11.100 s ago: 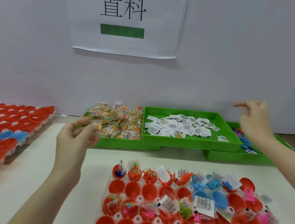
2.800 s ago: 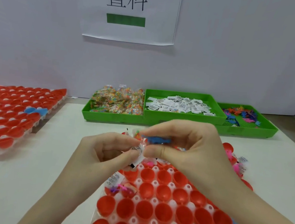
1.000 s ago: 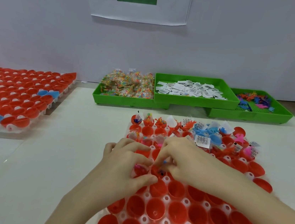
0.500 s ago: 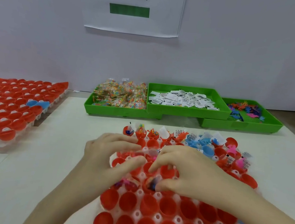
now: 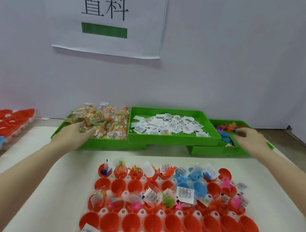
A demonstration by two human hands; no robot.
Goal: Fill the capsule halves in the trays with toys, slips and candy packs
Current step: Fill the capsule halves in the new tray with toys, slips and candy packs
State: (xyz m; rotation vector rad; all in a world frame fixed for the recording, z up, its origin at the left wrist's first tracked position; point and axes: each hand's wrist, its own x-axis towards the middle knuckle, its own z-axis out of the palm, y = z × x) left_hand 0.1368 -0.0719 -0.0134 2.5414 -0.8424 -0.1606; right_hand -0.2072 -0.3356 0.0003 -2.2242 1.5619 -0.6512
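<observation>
Both hands are out at the supply bins, far side of the surface (image 5: pixel 50 161). Left hand (image 5: pixel 74 135) sits in the candy packs (image 5: pixel 105 121), fingers curled round one pack. Right hand (image 5: pixel 249 139) is over the toys (image 5: pixel 227 128) in the right green bin (image 5: pixel 211 152); fingers curled, can't tell if it has pinched one yet. Slips (image 5: pixel 168 124) lie in the middle bin, between the hands, nearer neither. Capsule tray (image 5: pixel 175 211) is near side, straight back toward the body; its front rows are mostly bare red halves, likely the next drop target.

Bright even light, soft shadows; wide-angle bending at edges, slight softness overall.
</observation>
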